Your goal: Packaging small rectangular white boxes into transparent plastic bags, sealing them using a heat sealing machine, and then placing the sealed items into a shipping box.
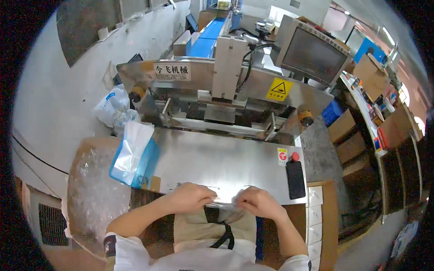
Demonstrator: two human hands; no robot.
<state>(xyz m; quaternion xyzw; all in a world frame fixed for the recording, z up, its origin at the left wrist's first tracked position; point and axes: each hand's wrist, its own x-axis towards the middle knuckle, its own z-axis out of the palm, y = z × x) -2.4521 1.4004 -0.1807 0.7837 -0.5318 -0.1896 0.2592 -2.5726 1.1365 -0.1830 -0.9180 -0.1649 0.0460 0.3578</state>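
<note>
My left hand (195,198) and my right hand (261,202) are at the near edge of a steel worktable (217,158), a short way apart. Both have their fingers closed in a pinch. Thin clear plastic film (226,206) stretches between them and hangs slightly over the edge. Strong glare on the steel behind it hides its outline. Left of my hands, a blue box (149,160) stands on the table with white and clear plastic sheets (133,149) on top. A black phone (296,179) lies at the table's right edge, below a red push button (295,156).
A steel machine (221,67) with a yellow warning label spans the table's far side, and a monitor (315,54) is mounted at its right. A carton (97,194) of clear plastic stands at left. White boxes (315,217) fill a carton at right. Behind runs a blue conveyor (208,38).
</note>
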